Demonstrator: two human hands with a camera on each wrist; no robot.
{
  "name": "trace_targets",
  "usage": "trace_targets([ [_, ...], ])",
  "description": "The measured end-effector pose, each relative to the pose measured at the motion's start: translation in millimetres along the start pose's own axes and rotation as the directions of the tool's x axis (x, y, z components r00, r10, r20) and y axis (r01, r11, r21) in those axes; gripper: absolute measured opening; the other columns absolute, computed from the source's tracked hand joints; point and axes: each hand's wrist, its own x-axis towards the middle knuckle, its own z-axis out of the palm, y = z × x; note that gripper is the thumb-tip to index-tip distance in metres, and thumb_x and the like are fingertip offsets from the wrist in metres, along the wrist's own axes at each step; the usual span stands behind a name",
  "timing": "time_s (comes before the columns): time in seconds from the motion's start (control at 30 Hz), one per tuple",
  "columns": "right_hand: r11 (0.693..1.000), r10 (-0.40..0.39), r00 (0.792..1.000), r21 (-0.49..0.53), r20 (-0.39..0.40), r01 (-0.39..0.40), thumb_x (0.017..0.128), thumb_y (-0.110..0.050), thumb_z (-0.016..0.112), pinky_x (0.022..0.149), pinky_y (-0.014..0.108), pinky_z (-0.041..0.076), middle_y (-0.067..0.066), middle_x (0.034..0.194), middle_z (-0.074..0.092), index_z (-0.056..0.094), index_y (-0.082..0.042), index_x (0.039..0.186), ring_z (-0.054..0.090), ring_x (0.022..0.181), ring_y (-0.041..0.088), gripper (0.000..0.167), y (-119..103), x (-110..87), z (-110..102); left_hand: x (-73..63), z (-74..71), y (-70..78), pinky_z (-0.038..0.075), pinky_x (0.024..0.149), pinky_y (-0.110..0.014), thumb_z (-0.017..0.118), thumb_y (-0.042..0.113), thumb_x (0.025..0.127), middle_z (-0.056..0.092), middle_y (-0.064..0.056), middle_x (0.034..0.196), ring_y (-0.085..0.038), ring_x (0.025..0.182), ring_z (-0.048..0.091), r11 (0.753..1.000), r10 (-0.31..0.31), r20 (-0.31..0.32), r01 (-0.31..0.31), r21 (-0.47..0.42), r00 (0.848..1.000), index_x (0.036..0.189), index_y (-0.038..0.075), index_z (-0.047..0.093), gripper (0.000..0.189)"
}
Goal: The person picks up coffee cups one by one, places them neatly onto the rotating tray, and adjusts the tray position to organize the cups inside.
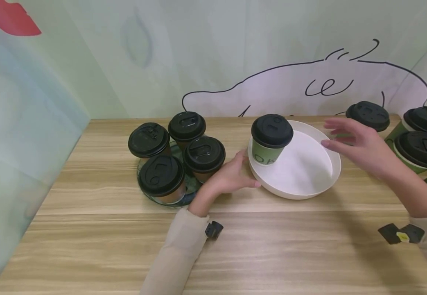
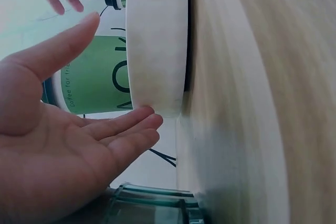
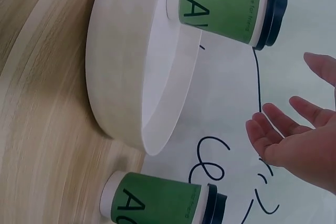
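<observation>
A white round tray [image 1: 305,168] rests on the wooden table, with one green paper coffee cup [image 1: 267,153] upright inside its left part under a black lid. My left hand [image 1: 232,176] is at the tray's left side, fingers extended; in the left wrist view its fingertips [image 2: 144,115] are at the tray's outer wall, apparently touching it. Over the tray's right edge hovers my right hand [image 1: 364,143], its fingers loosely bent and holding nothing. The right wrist view shows this hand [image 3: 304,135] apart from the cup and the tray.
Left of the tray, several brown cups with black lids [image 1: 161,176] stand on a bluish glass plate [image 1: 191,196], close to my left wrist. Several green cups [image 1: 416,151] stand at the right, near my right forearm. A wall with line drawings [image 1: 272,82] closes off the table's back.
</observation>
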Motion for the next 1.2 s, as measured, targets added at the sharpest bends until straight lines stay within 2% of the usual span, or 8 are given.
trace_targets([
  [0.2,0.998,0.055,0.998,-0.037,0.006,-0.055,0.088,-0.032,0.061,0.07,0.002,0.034,0.011,0.131,0.046,0.043,-0.01,0.134,0.048,0.108,0.025,0.054,7.5,-6.1,-7.9,-0.6,0.7,-1.3,0.027,0.105,-0.038,0.073,0.022,0.078,0.026,-0.017,0.146,-0.026,0.133,0.026,1.0,0.0,0.002,0.0,-0.022,1.0,0.145,0.002,0.005,0.098],
  [0.43,0.994,0.098,0.995,-0.053,-0.035,-0.1,0.086,-0.035,0.063,0.068,0.004,0.035,0.01,0.128,0.048,0.046,-0.011,0.131,0.049,0.096,-0.001,0.054,13.8,-11.5,-15.1,-2.1,-0.9,0.0,0.028,0.105,-0.04,0.073,0.023,0.078,0.031,-0.016,0.144,-0.027,0.131,0.029,1.0,-0.004,-0.006,0.004,-0.008,1.0,0.145,0.003,0.009,0.095],
  [0.57,0.989,0.114,0.992,-0.085,-0.058,-0.119,0.085,-0.039,0.062,0.066,0.005,0.035,0.009,0.128,0.048,0.046,-0.014,0.132,0.048,0.094,-0.005,0.055,18.1,-16.4,-19.7,-0.9,-1.0,-0.8,0.029,0.104,-0.04,0.073,0.022,0.078,0.034,-0.015,0.142,-0.027,0.13,0.032,1.0,0.003,-0.014,-0.003,-0.009,1.0,0.145,0.003,0.011,0.093],
  [0.6,0.989,0.118,0.991,-0.088,-0.059,-0.123,0.086,-0.04,0.062,0.065,0.005,0.035,0.01,0.128,0.048,0.045,-0.013,0.132,0.049,0.098,0.0,0.056,19.4,-17.7,-20.5,-0.3,-0.8,-1.3,0.028,0.105,-0.04,0.073,0.022,0.078,0.033,-0.015,0.143,-0.027,0.13,0.031,1.0,0.007,-0.016,-0.008,-0.009,1.0,0.145,0.003,0.011,0.093],
  [0.83,0.984,0.133,0.989,-0.113,-0.066,-0.14,0.086,-0.04,0.06,0.063,0.004,0.034,0.011,0.126,0.048,0.044,-0.014,0.133,0.041,0.084,-0.015,0.056,25.9,-24.5,-23.2,0.9,0.5,-2.2,0.024,0.107,-0.038,0.073,0.022,0.079,0.025,-0.014,0.147,-0.025,0.133,0.024,1.0,0.029,-0.02,-0.029,0.009,0.999,0.145,0.002,0.011,0.093],
  [0.97,0.983,0.129,0.989,-0.12,-0.078,-0.138,0.087,-0.037,0.06,0.062,0.002,0.033,0.014,0.127,0.048,0.043,-0.011,0.134,0.039,0.083,-0.017,0.056,31.9,-28.6,-25.6,0.8,0.7,-0.9,0.026,0.106,-0.039,0.073,0.022,0.078,0.029,-0.015,0.145,-0.025,0.132,0.027,1.0,0.017,-0.018,-0.017,0.009,1.0,0.143,0.001,0.017,0.088],
  [1.07,0.981,0.138,0.986,-0.124,-0.096,-0.15,0.088,-0.036,0.059,0.064,0.004,0.033,0.017,0.127,0.047,0.042,-0.009,0.135,0.038,0.085,-0.015,0.056,36.4,-32.0,-26.8,0.2,0.6,0.3,0.03,0.103,-0.039,0.073,0.023,0.078,0.033,-0.016,0.141,-0.026,0.13,0.031,1.0,-0.002,-0.016,0.002,0.009,1.0,0.141,0.001,0.023,0.083],
  [1.2,0.974,0.163,0.979,-0.14,-0.121,-0.18,0.091,-0.038,0.054,0.073,0.007,0.033,0.019,0.128,0.045,0.037,-0.01,0.139,0.04,0.102,0.003,0.059,43.4,-36.2,-29.2,-1.0,0.6,1.3,0.032,0.102,-0.038,0.073,0.025,0.078,0.036,-0.016,0.139,-0.026,0.127,0.034,1.0,-0.017,-0.008,0.017,0.022,1.0,0.14,0.001,0.024,0.083],
])
